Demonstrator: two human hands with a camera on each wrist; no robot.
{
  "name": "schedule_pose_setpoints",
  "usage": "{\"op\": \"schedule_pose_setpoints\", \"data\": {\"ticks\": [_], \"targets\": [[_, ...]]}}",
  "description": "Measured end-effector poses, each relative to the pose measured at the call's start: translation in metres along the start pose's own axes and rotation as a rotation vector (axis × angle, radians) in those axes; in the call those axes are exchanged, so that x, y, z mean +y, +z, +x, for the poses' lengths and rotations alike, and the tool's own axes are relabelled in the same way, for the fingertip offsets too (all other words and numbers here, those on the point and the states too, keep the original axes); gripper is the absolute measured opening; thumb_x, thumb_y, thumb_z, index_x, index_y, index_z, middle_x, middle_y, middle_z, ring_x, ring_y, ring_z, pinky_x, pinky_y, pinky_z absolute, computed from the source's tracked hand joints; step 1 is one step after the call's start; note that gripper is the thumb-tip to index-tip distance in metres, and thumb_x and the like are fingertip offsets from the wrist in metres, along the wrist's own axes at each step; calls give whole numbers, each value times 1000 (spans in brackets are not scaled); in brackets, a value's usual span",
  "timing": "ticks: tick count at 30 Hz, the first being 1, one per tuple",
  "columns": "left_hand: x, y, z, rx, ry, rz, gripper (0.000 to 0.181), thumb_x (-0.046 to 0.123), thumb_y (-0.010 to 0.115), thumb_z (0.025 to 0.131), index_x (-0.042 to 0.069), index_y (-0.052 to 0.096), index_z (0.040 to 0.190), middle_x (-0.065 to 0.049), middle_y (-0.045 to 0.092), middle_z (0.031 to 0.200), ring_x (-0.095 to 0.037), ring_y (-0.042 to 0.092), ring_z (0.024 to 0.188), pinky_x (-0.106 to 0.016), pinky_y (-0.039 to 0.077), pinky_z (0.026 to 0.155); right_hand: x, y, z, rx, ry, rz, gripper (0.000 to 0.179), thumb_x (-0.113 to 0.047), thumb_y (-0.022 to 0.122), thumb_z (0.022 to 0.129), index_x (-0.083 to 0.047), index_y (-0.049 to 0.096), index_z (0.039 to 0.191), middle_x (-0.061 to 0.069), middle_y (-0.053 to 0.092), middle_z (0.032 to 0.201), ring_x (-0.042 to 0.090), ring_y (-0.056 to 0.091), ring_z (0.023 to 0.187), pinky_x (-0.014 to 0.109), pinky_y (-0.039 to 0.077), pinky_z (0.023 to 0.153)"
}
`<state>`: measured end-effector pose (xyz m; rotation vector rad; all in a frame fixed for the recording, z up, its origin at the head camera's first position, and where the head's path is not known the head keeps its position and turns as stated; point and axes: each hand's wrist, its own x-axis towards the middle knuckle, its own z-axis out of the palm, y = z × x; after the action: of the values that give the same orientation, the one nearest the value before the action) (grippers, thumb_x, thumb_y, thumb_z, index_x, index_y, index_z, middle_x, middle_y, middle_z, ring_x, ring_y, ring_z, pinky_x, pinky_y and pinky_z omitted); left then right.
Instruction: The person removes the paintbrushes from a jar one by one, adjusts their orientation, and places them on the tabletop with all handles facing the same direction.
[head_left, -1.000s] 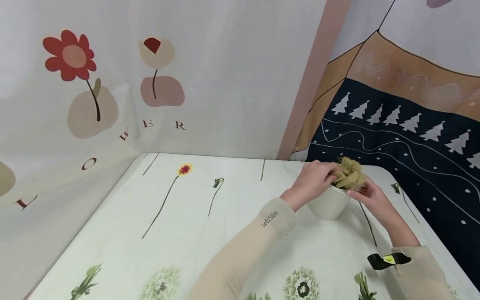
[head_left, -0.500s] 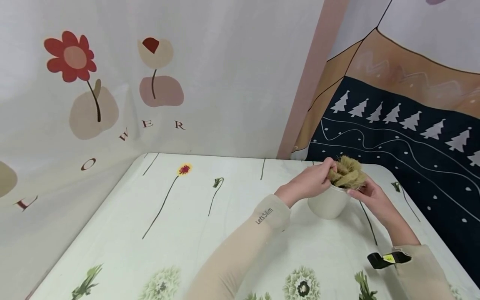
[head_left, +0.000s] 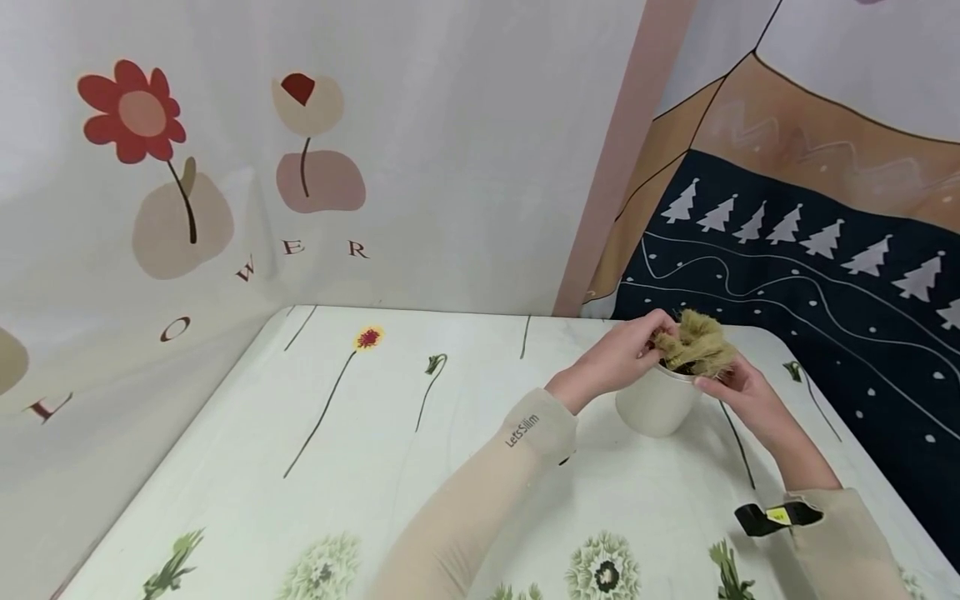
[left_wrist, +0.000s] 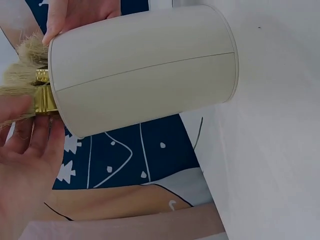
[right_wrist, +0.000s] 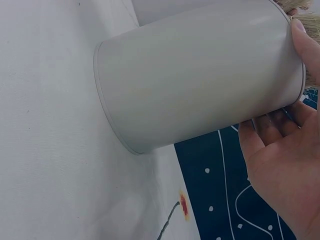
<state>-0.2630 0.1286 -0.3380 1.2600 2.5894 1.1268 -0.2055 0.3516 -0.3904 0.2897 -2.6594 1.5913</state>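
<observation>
A cream cylindrical holder [head_left: 654,402] stands upright on the table near its far right edge. Several paintbrushes [head_left: 701,343] rise from its mouth, tan bristles up; two gold ferrules [left_wrist: 46,99] show just past the rim in the left wrist view. My left hand [head_left: 617,354] pinches the nearest paintbrush on the holder's left side, around its bristles and ferrule. My right hand [head_left: 746,396] grips the holder's rim from the right, thumb [right_wrist: 306,42] on the near side and fingers [right_wrist: 272,127] around the other. The brush handles are hidden inside.
A white tablecloth [head_left: 480,467] printed with flowers covers the table. A pale printed curtain [head_left: 450,167] hangs behind it, and a dark blue tree-patterned cloth [head_left: 795,267] lies beyond the right edge. A black strap [head_left: 776,518] circles my right wrist.
My left hand has moved slightly left and its grip on the bristles has shifted. The bristle clump has changed shape a little. My right hand and the holder stay in place.
</observation>
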Motion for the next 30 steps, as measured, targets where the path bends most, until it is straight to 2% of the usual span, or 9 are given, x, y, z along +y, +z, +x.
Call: {"op": "schedule_pose_setpoints", "data": {"ticks": [4,11,15,22,27,30], "targets": [[-1,-1,0,-38,26,16,21,7,50,96,17,45,113,4,58,120,-6,51,78,-8,42,70,0,0,1,-3,1,4,66,-24,52,98,-23,15,152,9,25,149,-8,36,119,3,38,84],[-4,-1,-1,-70,52,84,26,1,50,95,18,41,112,4,56,115,-4,52,93,-6,41,82,0,2,1,-12,-4,18,65,-22,52,98,-25,15,151,5,26,149,-7,35,120,3,37,84],[-4,-5,-2,-23,54,66,30,1,53,94,20,42,115,5,57,117,-4,54,96,-7,42,85,-1,2,1,-18,-4,21,66,-22,52,98,-24,14,152,8,24,150,-3,34,124,3,37,85],[-2,-13,-2,91,53,-93,32,2,52,94,16,41,120,-2,53,129,-6,54,116,-8,44,90,-3,1,3,-8,6,-2,71,-23,52,98,-25,8,152,15,16,156,4,35,128,2,37,85],[1,-20,-4,153,91,-146,31,2,53,94,16,41,119,-4,53,128,-8,56,114,-7,45,86,-2,-1,4,-12,-8,6,69,-22,52,98,-30,10,152,8,13,158,11,31,133,1,36,85],[2,-23,-5,178,119,-171,31,2,53,94,15,41,119,-5,53,126,-8,57,112,-7,45,85,-2,-1,4,-13,-7,9,69,-22,52,98,-30,10,152,6,13,158,11,31,133,2,37,85]]}}
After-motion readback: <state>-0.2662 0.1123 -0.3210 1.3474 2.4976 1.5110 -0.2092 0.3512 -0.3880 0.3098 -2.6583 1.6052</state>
